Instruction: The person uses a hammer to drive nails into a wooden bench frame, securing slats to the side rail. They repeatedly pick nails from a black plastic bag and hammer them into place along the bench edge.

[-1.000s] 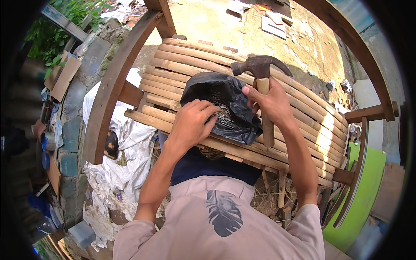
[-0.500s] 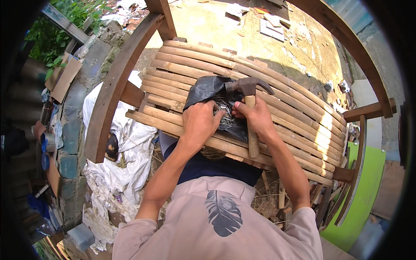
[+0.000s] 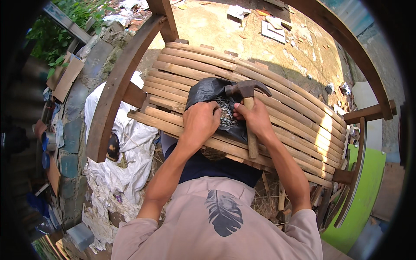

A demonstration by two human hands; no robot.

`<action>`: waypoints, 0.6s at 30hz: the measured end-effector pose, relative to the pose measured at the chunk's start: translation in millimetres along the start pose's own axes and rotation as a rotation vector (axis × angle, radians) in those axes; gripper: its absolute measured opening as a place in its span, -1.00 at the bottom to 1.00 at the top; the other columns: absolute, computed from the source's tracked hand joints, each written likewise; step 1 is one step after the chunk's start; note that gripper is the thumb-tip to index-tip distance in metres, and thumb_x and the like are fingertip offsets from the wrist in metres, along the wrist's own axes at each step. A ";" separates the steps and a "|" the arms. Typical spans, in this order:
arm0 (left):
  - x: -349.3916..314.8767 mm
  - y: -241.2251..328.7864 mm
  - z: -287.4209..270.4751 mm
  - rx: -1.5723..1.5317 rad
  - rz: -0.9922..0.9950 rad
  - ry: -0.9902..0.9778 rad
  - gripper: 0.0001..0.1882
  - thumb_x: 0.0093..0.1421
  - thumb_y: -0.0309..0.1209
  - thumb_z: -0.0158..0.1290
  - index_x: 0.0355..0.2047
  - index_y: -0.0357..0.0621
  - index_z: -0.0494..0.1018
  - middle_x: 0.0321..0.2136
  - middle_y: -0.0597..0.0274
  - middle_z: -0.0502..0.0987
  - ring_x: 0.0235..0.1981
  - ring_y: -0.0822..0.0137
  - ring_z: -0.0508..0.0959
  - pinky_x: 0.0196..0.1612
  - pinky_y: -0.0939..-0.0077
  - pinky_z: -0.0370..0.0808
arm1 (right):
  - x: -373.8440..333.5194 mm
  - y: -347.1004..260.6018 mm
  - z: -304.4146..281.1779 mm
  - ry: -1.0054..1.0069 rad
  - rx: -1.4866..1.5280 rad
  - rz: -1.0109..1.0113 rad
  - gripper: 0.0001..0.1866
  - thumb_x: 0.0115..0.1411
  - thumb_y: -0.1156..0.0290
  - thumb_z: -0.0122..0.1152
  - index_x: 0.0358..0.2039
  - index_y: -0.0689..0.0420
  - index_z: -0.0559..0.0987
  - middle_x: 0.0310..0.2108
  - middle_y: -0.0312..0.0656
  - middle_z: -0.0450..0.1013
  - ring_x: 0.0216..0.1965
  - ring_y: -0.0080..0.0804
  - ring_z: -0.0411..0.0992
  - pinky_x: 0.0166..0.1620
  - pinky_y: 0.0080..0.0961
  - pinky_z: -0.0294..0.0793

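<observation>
While the right hand (image 3: 258, 118) clamps the hammer (image 3: 245, 89), the left hand (image 3: 200, 120), grip unclear, seems to sort nails (image 3: 226, 113), next needing a pinch.

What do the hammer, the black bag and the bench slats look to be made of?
Hammer head: probably steel; dark, dull, with a brownish, possibly rusty tone.
Hammer handle: likely bare wood; pale tan and matte.
Black bag: apparently thin plastic, given its crinkled folds and soft sheen.
Bench slats: probably bamboo, tan and fairly smooth; they look long and rounded, though plain wood is possible.
</observation>
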State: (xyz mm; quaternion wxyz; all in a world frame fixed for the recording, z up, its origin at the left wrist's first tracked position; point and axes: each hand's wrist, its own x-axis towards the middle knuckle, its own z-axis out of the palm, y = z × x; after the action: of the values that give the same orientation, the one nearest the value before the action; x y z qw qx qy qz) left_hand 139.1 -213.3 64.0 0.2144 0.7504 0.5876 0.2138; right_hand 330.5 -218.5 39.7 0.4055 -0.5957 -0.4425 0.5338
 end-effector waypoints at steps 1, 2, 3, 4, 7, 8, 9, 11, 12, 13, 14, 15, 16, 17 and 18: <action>-1.8 -0.2 0.1 -0.006 0.033 0.038 -0.79 0.19 -0.30 0.20 -0.31 -0.17 0.67 -0.41 0.01 0.66 -0.32 -0.06 0.66 -0.20 0.16 0.56 | -0.2 0.1 0.4 0.004 0.002 0.000 -0.73 0.31 0.36 0.29 -0.22 0.32 0.48 -0.37 -0.17 0.57 -0.36 -0.49 0.60 -0.28 -0.51 0.63; -3.1 -0.4 -0.1 -0.013 0.065 0.075 -0.81 0.20 -0.32 0.20 -0.31 -0.18 0.67 -0.40 0.01 0.66 -0.31 -0.05 0.65 -0.18 0.18 0.56 | 0.0 0.1 0.8 0.009 0.004 0.000 -0.73 0.31 0.36 0.29 -0.22 0.32 0.48 -0.38 -0.17 0.57 -0.37 -0.49 0.60 -0.28 -0.51 0.63; -4.0 -0.4 -0.3 -0.057 0.097 0.085 -0.82 0.20 -0.34 0.19 -0.31 -0.19 0.66 -0.38 0.00 0.66 -0.30 -0.04 0.65 -0.18 0.20 0.56 | -0.2 0.7 0.5 0.011 -0.005 -0.007 -0.73 0.31 0.36 0.29 -0.22 0.32 0.48 -0.38 -0.17 0.57 -0.37 -0.49 0.60 -0.28 -0.50 0.62; -4.6 -0.8 -0.9 -0.101 0.129 0.095 -0.84 0.20 -0.37 0.19 -0.31 -0.20 0.66 -0.37 0.00 0.65 -0.29 -0.03 0.64 -0.18 0.22 0.55 | -0.2 1.3 0.2 0.014 -0.014 -0.013 -0.73 0.30 0.36 0.29 -0.22 0.32 0.49 -0.38 -0.17 0.57 -0.37 -0.48 0.60 -0.28 -0.50 0.62; -8.4 2.5 -7.6 -0.278 0.209 0.099 -0.88 0.21 -0.44 0.21 -0.29 -0.23 0.63 -0.35 0.02 0.63 -0.29 0.05 0.64 -0.18 0.31 0.55 | -1.9 -0.9 1.4 0.040 -0.053 -0.045 -0.72 0.29 0.34 0.31 -0.23 0.32 0.49 -0.40 -0.18 0.57 -0.40 -0.48 0.59 -0.31 -0.48 0.59; -10.0 4.4 -11.7 -0.344 0.232 0.096 -0.89 0.21 -0.46 0.21 -0.29 -0.24 0.62 -0.35 0.04 0.62 -0.30 0.09 0.64 -0.18 0.35 0.54 | -3.3 -1.9 1.7 0.051 -0.068 -0.057 -0.71 0.29 0.33 0.31 -0.23 0.32 0.49 -0.40 -0.18 0.57 -0.41 -0.47 0.59 -0.31 -0.48 0.58; -10.7 4.7 -17.5 -0.407 0.248 0.121 -0.89 0.22 -0.46 0.21 -0.27 -0.24 0.61 -0.35 0.07 0.62 -0.31 0.15 0.63 -0.18 0.38 0.54 | -5.1 -6.1 2.2 0.057 -0.102 -0.063 -0.71 0.28 0.32 0.32 -0.23 0.31 0.50 -0.41 -0.18 0.57 -0.42 -0.47 0.58 -0.32 -0.47 0.57; -11.2 2.5 -28.5 -0.533 0.278 0.173 -0.88 0.25 -0.48 0.21 -0.24 -0.25 0.59 -0.36 0.14 0.61 -0.33 0.27 0.62 -0.19 0.44 0.52 | -12.2 -18.2 2.9 0.066 -0.171 -0.074 -0.71 0.27 0.31 0.32 -0.23 0.30 0.50 -0.43 -0.19 0.57 -0.45 -0.46 0.57 -0.34 -0.45 0.54; -10.3 -3.4 -32.6 -0.598 0.231 0.178 -0.90 0.30 -0.48 0.18 -0.22 -0.25 0.58 -0.36 0.28 0.60 -0.33 0.44 0.57 -0.20 0.54 0.50 | -14.5 -21.9 3.0 0.083 -0.185 -0.066 -0.71 0.27 0.29 0.32 -0.22 0.27 0.51 -0.47 -0.19 0.56 -0.49 -0.46 0.54 -0.36 -0.44 0.53; -9.1 -8.9 -38.1 -0.707 0.136 0.192 -0.87 0.33 -0.44 0.17 -0.19 -0.25 0.59 -0.35 0.33 0.60 -0.33 0.52 0.55 -0.22 0.60 0.48 | -15.1 -28.1 2.5 0.093 -0.194 -0.079 -0.71 0.27 0.29 0.32 -0.23 0.27 0.51 -0.47 -0.20 0.56 -0.49 -0.47 0.54 -0.36 -0.45 0.52; -5.0 -15.7 -45.1 -0.781 0.061 0.217 -0.86 0.33 -0.42 0.18 -0.21 -0.25 0.61 -0.37 0.34 0.61 -0.34 0.53 0.55 -0.24 0.60 0.48 | -16.2 -36.2 1.2 0.102 -0.203 -0.092 -0.71 0.27 0.28 0.32 -0.23 0.26 0.52 -0.48 -0.20 0.55 -0.49 -0.48 0.53 -0.37 -0.45 0.52; 0.8 -24.2 -52.3 -0.853 -0.014 0.241 -0.85 0.33 -0.41 0.19 -0.23 -0.25 0.62 -0.38 0.34 0.61 -0.35 0.55 0.55 -0.26 0.61 0.47 | -18.7 -47.4 1.3 0.111 -0.211 -0.104 -0.72 0.27 0.28 0.32 -0.24 0.25 0.52 -0.48 -0.21 0.55 -0.49 -0.48 0.53 -0.37 -0.45 0.51; 6.7 -35.4 -57.5 -0.827 -0.035 0.311 -0.84 0.34 -0.40 0.19 -0.22 -0.26 0.62 -0.40 0.36 0.61 -0.38 0.58 0.53 -0.28 0.63 0.47 | -20.7 -66.3 1.4 0.098 -0.291 -0.131 -0.70 0.27 0.25 0.33 -0.27 0.25 0.53 -0.50 -0.21 0.54 -0.48 -0.47 0.53 -0.36 -0.42 0.51; 14.0 -49.6 -60.5 -0.800 -0.057 0.381 -0.83 0.35 -0.39 0.19 -0.21 -0.26 0.63 -0.42 0.39 0.61 -0.41 0.61 0.51 -0.31 0.65 0.46 | -13.6 -71.8 2.9 0.083 -0.318 -0.164 -0.70 0.26 0.25 0.33 -0.28 0.25 0.53 -0.49 -0.18 0.54 -0.47 -0.43 0.53 -0.34 -0.40 0.51; 23.2 -66.2 -62.0 -0.742 -0.045 0.430 -0.81 0.34 -0.38 0.19 -0.19 -0.29 0.62 -0.47 0.37 0.60 -0.43 0.60 0.51 -0.32 0.66 0.47 | -3.5 -77.7 3.6 0.073 -0.343 -0.200 -0.69 0.26 0.24 0.33 -0.28 0.26 0.53 -0.49 -0.16 0.54 -0.46 -0.39 0.53 -0.33 -0.37 0.51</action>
State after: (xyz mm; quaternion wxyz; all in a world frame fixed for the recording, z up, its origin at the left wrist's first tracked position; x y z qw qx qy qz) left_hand 56.3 -171.9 78.3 0.3472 0.5475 0.5184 0.5576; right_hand 319.4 -200.1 114.6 0.3650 -0.6281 -0.5687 0.3857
